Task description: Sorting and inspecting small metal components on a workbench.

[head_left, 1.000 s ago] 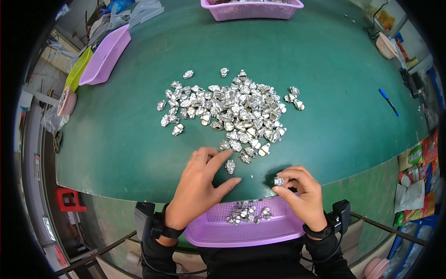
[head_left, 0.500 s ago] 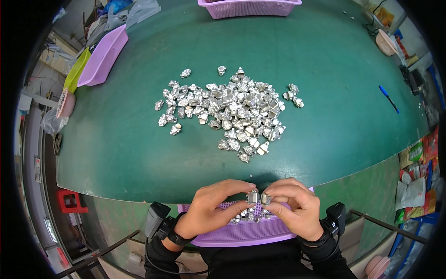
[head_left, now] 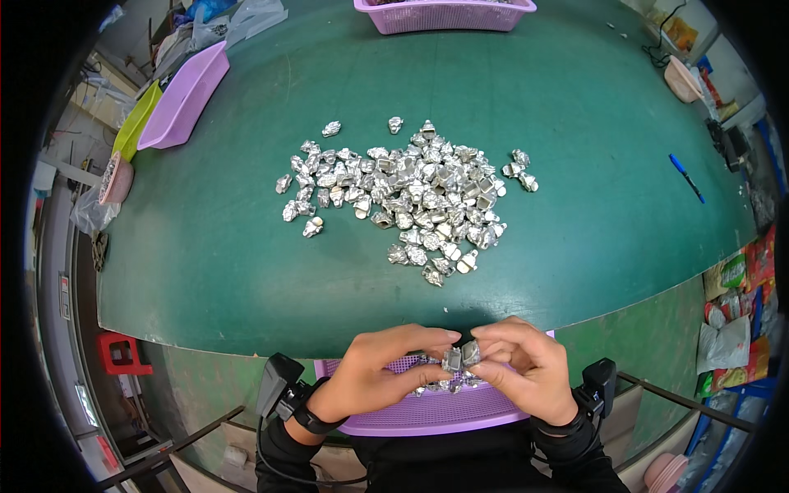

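Observation:
Between the thumb and fingers of my left hand point(head_left: 371, 371) is a small silver metal piece point(head_left: 451, 360) with a squarish hollow. My right hand point(head_left: 528, 370) pinches a second, similar silver piece point(head_left: 470, 353) close beside it. Both hands are over a purple plastic basket point(head_left: 436, 421) at the table's near edge. More silver pieces lie in that basket, partly hidden by my fingers. Farther off, a pile of such pieces point(head_left: 427, 193) spreads across the green table point(head_left: 246, 279).
Another purple basket point(head_left: 448, 20) stands at the far edge. On the left are a tilted purple tray point(head_left: 185, 99), a green tray point(head_left: 136, 123) and a pink bowl point(head_left: 119, 181). A blue pen point(head_left: 687, 177) lies at right. A red stool point(head_left: 123, 353) stands on the floor.
The two silver pieces have tipped and turned slightly in my fingers, and the left one sits a little lower. My hands stay over the basket; the view has shifted slightly.

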A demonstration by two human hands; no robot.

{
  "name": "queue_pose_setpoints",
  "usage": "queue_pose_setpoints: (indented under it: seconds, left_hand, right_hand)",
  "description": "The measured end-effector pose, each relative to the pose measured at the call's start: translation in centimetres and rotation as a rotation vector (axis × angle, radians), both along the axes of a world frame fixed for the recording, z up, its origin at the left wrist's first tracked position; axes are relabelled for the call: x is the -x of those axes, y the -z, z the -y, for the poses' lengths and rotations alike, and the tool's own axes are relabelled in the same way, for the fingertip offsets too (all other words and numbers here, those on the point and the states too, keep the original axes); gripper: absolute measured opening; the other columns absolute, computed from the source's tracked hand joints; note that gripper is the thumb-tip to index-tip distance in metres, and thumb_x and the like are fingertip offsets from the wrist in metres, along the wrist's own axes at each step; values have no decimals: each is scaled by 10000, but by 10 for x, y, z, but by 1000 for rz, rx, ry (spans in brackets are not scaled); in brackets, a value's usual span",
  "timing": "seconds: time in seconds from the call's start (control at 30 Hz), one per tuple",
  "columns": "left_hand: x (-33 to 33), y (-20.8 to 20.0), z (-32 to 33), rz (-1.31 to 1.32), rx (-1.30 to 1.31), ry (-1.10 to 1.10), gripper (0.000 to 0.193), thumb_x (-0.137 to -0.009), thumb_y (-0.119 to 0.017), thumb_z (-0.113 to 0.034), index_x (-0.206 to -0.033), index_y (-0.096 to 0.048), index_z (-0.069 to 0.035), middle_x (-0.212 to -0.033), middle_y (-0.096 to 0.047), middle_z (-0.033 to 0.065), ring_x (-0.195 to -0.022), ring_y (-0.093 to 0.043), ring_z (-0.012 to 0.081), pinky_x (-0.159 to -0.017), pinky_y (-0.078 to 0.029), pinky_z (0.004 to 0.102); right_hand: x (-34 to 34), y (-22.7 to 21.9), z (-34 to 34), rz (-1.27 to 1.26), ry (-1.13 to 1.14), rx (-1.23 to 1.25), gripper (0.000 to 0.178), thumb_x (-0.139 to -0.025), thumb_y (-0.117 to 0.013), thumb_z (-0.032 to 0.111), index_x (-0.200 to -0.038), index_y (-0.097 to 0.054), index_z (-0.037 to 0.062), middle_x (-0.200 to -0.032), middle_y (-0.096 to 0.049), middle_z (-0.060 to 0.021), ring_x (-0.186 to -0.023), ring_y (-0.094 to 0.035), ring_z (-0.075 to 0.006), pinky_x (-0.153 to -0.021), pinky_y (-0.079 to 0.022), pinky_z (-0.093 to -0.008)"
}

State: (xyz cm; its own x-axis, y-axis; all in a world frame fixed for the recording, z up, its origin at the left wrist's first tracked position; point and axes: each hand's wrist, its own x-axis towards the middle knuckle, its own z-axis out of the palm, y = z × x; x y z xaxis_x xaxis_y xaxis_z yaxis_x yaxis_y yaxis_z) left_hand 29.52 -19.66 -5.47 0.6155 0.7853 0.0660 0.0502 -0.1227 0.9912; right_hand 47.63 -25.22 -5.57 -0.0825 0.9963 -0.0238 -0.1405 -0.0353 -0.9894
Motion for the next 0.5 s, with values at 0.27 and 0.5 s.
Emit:
queue_pose_setpoints:
  seconds: [0.27,0.5]
  left_hand:
    - [-1,11,4,204,523,62,306,-722,-627,5,-1012,-534,37,-873,-608,126,-800,-591,146,-693,-480,246]
    - [-2,12,3,279,612,96,313,-733,-612,13,-1030,-518,46,-904,-597,145,-835,-582,155,-731,-481,258]
  right_hand:
    - [-4,-1,1,-356,-55,332,266,-798,-544,10,-1046,-468,-53,-854,-582,-124,-748,-589,-149,-672,-490,-247]
    - [-6,5,3,-355,-70,313,215,-818,-531,50,-1002,-483,-50,-800,-587,-112,-712,-592,-143,-604,-482,-236]
